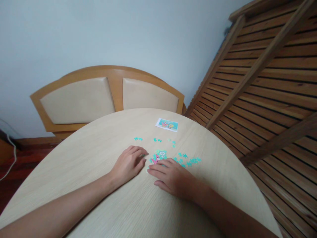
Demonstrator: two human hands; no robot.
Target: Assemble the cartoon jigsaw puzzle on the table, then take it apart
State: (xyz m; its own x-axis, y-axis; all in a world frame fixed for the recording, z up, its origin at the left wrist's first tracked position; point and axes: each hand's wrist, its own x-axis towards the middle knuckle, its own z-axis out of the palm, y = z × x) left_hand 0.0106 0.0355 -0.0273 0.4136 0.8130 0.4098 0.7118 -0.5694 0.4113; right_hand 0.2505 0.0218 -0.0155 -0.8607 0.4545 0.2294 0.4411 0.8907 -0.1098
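A partly joined jigsaw puzzle [162, 154] lies on the table, with a pink figure and a pale face on green. My left hand [130, 160] rests just left of it, fingers curled, with a small green puzzle piece [143, 155] showing between the fingers and thumb. Over the puzzle's lower edge lies my right hand [172, 177], fingers stretched out and slightly apart, covering part of the picture. No piece shows in its grip. Several loose green pieces [194, 161] are scattered right of the puzzle.
Behind the puzzle, more loose pieces [158, 140] lie in small groups, two of them at the left [138, 138]. A picture card [167, 125] sits near the far edge of the round wooden table [99, 142]. A padded headboard [116, 89] and wooden slats [267, 76] stand beyond.
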